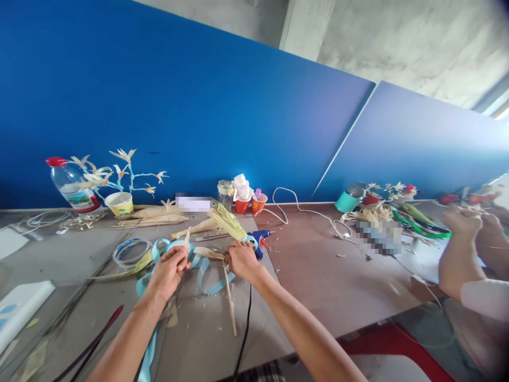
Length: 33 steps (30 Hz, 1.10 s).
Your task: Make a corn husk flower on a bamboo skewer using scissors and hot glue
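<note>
My left hand [172, 269] is closed in a pinch on a small pale strip of corn husk [187, 240], which points upward from the fingertips. My right hand [243, 260] is lowered to the table with its fingers curled down; what lies under them is hidden. A dry husk piece [210, 253] reaches out from its fingertips to the left. Just behind it, a blue glue gun [259, 240] rests with its nozzle to the right. Loops of light blue ribbon [214, 286] lie around both hands. A thin stick [229, 302] and greenish husks [228, 218] are close by.
Along the blue partition [178, 106] stand a bottle [73, 185], a yellow cup [119, 204] with husk flowers, a jar [225, 195] and red cups [242, 206]. A white cable [310, 210] crosses the table. At right, another person's hands [463, 223] are raised.
</note>
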Tool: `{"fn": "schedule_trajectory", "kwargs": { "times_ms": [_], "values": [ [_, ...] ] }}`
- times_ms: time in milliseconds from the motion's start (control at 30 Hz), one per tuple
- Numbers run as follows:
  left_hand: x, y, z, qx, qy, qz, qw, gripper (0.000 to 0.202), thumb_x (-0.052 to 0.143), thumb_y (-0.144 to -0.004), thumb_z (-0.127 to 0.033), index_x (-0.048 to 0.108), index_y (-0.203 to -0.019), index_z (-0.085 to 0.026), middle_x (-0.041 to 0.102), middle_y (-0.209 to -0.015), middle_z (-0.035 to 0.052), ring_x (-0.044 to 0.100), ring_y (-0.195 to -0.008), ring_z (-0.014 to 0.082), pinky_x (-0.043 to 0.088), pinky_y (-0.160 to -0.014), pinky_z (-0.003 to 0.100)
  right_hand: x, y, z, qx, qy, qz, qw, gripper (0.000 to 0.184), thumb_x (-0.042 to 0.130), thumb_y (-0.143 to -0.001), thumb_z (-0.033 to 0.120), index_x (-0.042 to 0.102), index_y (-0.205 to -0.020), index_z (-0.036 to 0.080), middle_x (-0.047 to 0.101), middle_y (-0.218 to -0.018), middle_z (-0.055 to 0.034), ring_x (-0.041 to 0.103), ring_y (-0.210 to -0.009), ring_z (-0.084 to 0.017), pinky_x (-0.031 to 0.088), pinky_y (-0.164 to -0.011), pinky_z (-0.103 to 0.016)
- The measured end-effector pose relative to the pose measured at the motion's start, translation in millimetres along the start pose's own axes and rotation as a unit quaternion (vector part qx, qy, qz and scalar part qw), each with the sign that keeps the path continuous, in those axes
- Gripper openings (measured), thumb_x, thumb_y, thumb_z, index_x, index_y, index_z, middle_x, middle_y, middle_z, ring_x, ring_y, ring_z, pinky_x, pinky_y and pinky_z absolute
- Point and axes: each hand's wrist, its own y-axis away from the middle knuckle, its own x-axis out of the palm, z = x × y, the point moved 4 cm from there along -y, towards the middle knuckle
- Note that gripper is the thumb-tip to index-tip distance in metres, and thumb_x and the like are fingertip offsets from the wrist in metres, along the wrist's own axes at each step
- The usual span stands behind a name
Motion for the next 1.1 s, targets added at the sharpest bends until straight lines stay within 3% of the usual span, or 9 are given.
{"fn": "schedule_trajectory", "kwargs": {
  "times_ms": [200,367,567,633,733,800,867,1000,1100],
  "values": [
    [-2.2,-1.1,4.5,-0.015,-0.015,0.0,1.0,0.026,0.08,-0.059,-0.03,0.059,-0.061,-0.015,0.042,-0.048,-0.0087,0.028,-0.039,0.0005,0.038,-0.048,0.019,-3.7,-4.9,-0.2,-0.02,-0.013,0.019,1.0,0.024,0.051,-0.081,0.027,0.071,-0.082,0.014,0.067,-0.091,-0.0141,0.063,-0.085,-0.027,0.043,-0.078,-0.039],
    [-3.7,-0.8,6.2,-0.024,-0.019,-0.015,0.999,0.03,0.083,-0.054,-0.033,0.059,-0.063,-0.016,0.048,-0.055,-0.0078,0.03,-0.04,0.0007,0.037,-0.046,0.018,-9.5,-17.3,-8.8,-0.004,-0.043,-0.014,0.999,0.024,0.049,-0.084,0.025,0.068,-0.098,0.021,0.066,-0.104,-0.0085,0.062,-0.093,-0.021,0.043,-0.079,-0.032],
    [-5.1,0.6,7.9,-0.044,-0.024,-0.03,0.998,0.031,0.083,-0.053,-0.034,0.06,-0.064,-0.016,0.047,-0.054,-0.0081,0.029,-0.04,0.002,0.038,-0.047,0.02,-15.2,-33.5,-8.1,-0.034,-0.097,-0.051,0.993,0.019,0.048,-0.086,0.025,0.066,-0.092,0.021,0.067,-0.097,-0.0059,0.059,-0.096,-0.019,0.042,-0.083,-0.027],
    [-6.1,0.5,9.4,-0.051,-0.017,-0.045,0.998,0.031,0.083,-0.052,-0.034,0.06,-0.064,-0.016,0.048,-0.054,-0.0079,0.029,-0.04,0.0017,0.04,-0.048,0.021,-21.4,-38.3,-13.0,-0.004,-0.086,-0.105,0.991,0.022,0.049,-0.086,0.026,0.063,-0.103,0.022,0.065,-0.107,-0.0074,0.056,-0.103,-0.021,0.039,-0.088,-0.031],
    [-4.8,0.3,10.0,-0.052,-0.006,-0.049,0.997,0.031,0.084,-0.051,-0.033,0.06,-0.063,-0.016,0.047,-0.054,-0.0076,0.029,-0.039,0.0012,0.039,-0.046,0.02,-26.7,-45.8,-29.0,0.091,-0.063,-0.176,0.978,0.053,0.056,-0.082,0.038,0.045,-0.13,0.018,0.055,-0.124,-0.0141,0.048,-0.113,-0.028,0.036,-0.093,-0.039],
    [-2.4,0.6,9.0,-0.045,-0.007,-0.046,0.998,0.03,0.083,-0.052,-0.032,0.06,-0.062,-0.016,0.047,-0.054,-0.0072,0.029,-0.039,0.0011,0.037,-0.045,0.019,-20.9,-52.5,-39.0,0.126,-0.059,-0.159,0.977,0.076,0.062,-0.075,0.045,0.035,-0.137,0.011,0.053,-0.127,-0.019,0.046,-0.116,-0.032,0.034,-0.095,-0.042],
    [-0.6,1.0,8.0,-0.04,-0.014,-0.047,0.998,0.029,0.083,-0.052,-0.032,0.059,-0.06,-0.016,0.046,-0.053,-0.0071,0.028,-0.039,0.0012,0.036,-0.045,0.02,-10.0,-58.5,-45.5,0.129,-0.05,-0.115,0.984,0.084,0.065,-0.071,0.045,0.033,-0.138,0.008,0.057,-0.122,-0.0206,0.047,-0.115,-0.034,0.033,-0.095,-0.043],
    [0.2,1.3,8.9,-0.042,-0.019,-0.036,0.998,0.026,0.082,-0.053,-0.031,0.061,-0.059,-0.016,0.044,-0.052,-0.0069,0.026,-0.039,0.002,0.037,-0.047,0.022,6.0,-62.2,-48.4,0.094,-0.038,-0.064,0.993,0.073,0.059,-0.074,0.028,0.03,-0.139,0.009,0.064,-0.112,-0.0172,0.056,-0.105,-0.029,0.034,-0.093,-0.04],
    [-2.3,0.8,10.9,-0.043,-0.014,-0.031,0.998,0.025,0.082,-0.054,-0.03,0.062,-0.061,-0.017,0.045,-0.054,-0.007,0.027,-0.04,0.0015,0.037,-0.047,0.021,3.3,-60.3,-43.7,0.05,-0.037,-0.047,0.997,0.056,0.049,-0.079,0.017,0.038,-0.134,0.014,0.063,-0.111,-0.0139,0.058,-0.099,-0.025,0.038,-0.085,-0.036]
  ]
}}
